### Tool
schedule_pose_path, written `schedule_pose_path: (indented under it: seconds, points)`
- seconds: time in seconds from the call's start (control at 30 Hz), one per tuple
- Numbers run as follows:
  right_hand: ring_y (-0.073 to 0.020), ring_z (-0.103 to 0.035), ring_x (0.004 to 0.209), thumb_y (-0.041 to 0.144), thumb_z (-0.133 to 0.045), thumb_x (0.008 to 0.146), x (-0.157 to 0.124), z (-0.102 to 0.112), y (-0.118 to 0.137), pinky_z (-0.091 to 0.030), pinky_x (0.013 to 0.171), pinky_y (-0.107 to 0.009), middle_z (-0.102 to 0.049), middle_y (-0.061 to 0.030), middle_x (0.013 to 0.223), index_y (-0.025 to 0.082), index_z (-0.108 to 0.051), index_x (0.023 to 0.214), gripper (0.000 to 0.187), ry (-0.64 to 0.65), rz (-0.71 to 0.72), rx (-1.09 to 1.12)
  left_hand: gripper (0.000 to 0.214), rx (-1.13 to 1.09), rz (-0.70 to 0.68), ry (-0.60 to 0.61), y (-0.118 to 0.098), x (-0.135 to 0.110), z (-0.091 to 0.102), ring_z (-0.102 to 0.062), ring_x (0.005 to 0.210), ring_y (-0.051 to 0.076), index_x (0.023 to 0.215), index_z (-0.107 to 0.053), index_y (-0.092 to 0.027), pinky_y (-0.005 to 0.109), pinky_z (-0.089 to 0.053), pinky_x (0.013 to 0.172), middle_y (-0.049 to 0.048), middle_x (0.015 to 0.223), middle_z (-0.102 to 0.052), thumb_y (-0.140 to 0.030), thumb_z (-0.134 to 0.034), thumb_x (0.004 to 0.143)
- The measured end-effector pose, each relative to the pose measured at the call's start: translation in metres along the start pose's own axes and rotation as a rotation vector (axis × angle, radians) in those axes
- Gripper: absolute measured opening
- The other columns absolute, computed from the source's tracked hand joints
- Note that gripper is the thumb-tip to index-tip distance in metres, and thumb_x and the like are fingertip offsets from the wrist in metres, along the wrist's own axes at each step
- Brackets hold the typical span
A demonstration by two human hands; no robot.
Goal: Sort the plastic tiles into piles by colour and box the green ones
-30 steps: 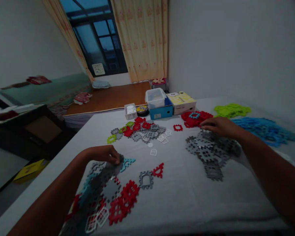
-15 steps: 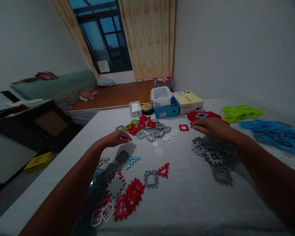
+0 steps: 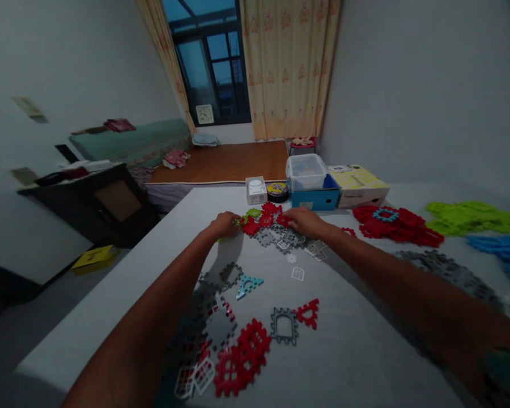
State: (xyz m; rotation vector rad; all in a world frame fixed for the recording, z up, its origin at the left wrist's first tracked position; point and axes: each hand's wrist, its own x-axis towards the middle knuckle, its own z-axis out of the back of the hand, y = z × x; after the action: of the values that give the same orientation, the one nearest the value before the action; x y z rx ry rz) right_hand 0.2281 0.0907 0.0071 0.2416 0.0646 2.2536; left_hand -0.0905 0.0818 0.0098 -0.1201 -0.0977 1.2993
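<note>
A mixed pile of toothed plastic building pieces lies near the far side of the table. At its left edge my left hand (image 3: 226, 225) has closed fingers on a green toothed building piece (image 3: 238, 221). From the right, my right hand (image 3: 305, 221) pinches a red toothed building piece (image 3: 284, 219) on top of the pile. Grey toothed pieces (image 3: 265, 238) and white window-shaped inserts (image 3: 317, 250) lie in front. Nearer to me are a grey frame piece (image 3: 284, 325), a red triangular piece (image 3: 308, 313) and a light blue piece (image 3: 249, 284).
Behind the pile stand a small white box (image 3: 255, 191), a round tin (image 3: 277, 191), a blue box (image 3: 310, 198) with a clear tub (image 3: 306, 171), and a yellow box (image 3: 359, 184). Red (image 3: 397, 225), green (image 3: 471, 217), blue (image 3: 501, 255) and grey (image 3: 450, 275) piles lie right.
My right hand has moved left from beside the red heap to the mixed pile. My left hand has reached forward to the pile's left edge. The view has turned left.
</note>
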Motion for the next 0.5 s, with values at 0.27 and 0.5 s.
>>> schedule_pose_path:
  seconds: [0.27, 0.5]
  points:
    - [-0.0301, -0.046, 0.125, 0.031, -0.057, 0.088, 0.046, -0.026, 0.019, -0.038, 0.098, -0.042, -0.049, -0.0102, 0.142, 0.024, -0.051, 0.136, 0.049, 0.082, 0.029, 0.054, 0.063, 0.08, -0.039, 0.099, -0.002, 0.008, -0.019, -0.055, 0.12, 0.028, 0.136, -0.051, -0.026, 0.037, -0.041, 0.101, 0.0099, 0.132, -0.059, -0.035, -0.067, 0.075]
    - [-0.0234, -0.057, 0.105, 0.026, -0.057, 0.086, 0.009, -0.016, 0.025, -0.039, 0.091, -0.034, -0.067, -0.0054, 0.116, 0.027, -0.063, 0.121, 0.036, 0.088, 0.159, 0.055, 0.062, -0.063, -0.463, 0.119, -0.035, -0.01, -0.022, -0.058, 0.113, 0.026, 0.128, -0.057, -0.023, 0.036, -0.042, 0.099, 0.0091, 0.127, -0.062, -0.032, -0.073, 0.069]
